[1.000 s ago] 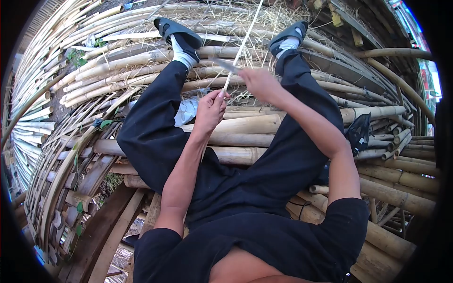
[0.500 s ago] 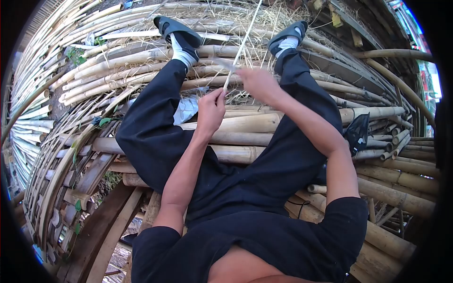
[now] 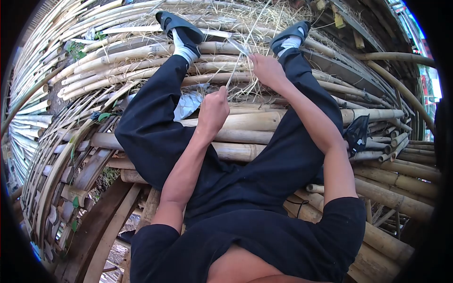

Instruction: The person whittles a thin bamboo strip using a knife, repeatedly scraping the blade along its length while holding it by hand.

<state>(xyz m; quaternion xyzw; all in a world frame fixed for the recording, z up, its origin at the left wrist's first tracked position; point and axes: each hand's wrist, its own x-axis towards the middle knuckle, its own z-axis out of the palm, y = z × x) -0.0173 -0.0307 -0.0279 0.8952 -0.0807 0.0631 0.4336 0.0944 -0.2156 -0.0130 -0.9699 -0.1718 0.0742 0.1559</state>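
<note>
My left hand [image 3: 214, 112] is closed in a fist around the lower end of a thin, pale bamboo strip [image 3: 233, 74]. The strip slants up and away between my feet. Farther along it, my right hand [image 3: 268, 70] grips a knife, its handle hidden in the fingers. The knife's blade [image 3: 239, 46] points up and to the left and crosses the strip; whether it touches cannot be made out. Both hands are above the bamboo poles [image 3: 247, 121] between my knees.
Pale shavings [image 3: 257, 28] lie scattered around my sandals [image 3: 181, 29]. A whitish plastic sheet [image 3: 188, 105] rests beside my left knee, and a black plastic bag [image 3: 357, 133] is by my right knee. Stacked bamboo poles [image 3: 396, 181] extend to the right.
My right hand has moved outward and right along the strip with the knife, away from my left hand. My left hand has shifted slightly and turned knuckles up, still holding the strip.
</note>
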